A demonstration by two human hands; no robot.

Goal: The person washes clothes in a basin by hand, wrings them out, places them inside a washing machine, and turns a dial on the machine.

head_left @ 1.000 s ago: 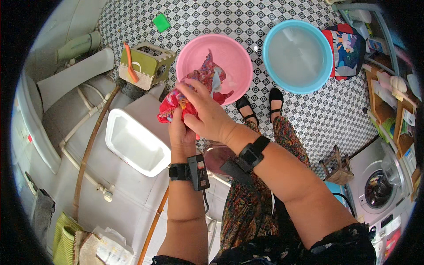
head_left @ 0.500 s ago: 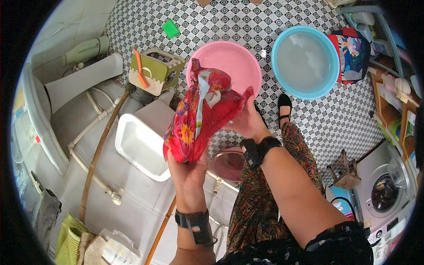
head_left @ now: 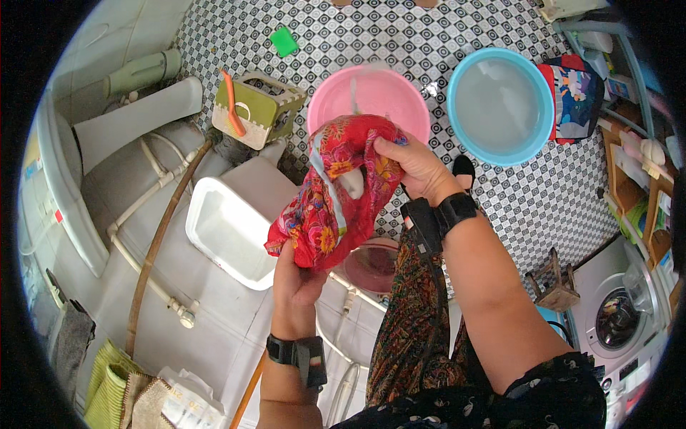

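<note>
Checkered floor tiles [head_left: 400, 43] lie below, the pink basin [head_left: 368, 96] waits underneath, and the red floral cloth [head_left: 336, 193] is held above it, best kept there, right hand [head_left: 418, 168] and left hand [head_left: 296, 275] each pinching an edge.

— What can't you make out near the grip?

— The left hand [head_left: 299, 275] has its fingertips buried under the red cloth [head_left: 336, 189], which also covers the near rim of the pink basin [head_left: 371, 89].

— And past the right hand [head_left: 414, 168]?

— The washing machine [head_left: 618, 318] (far right) is cut off by the edge.
</note>
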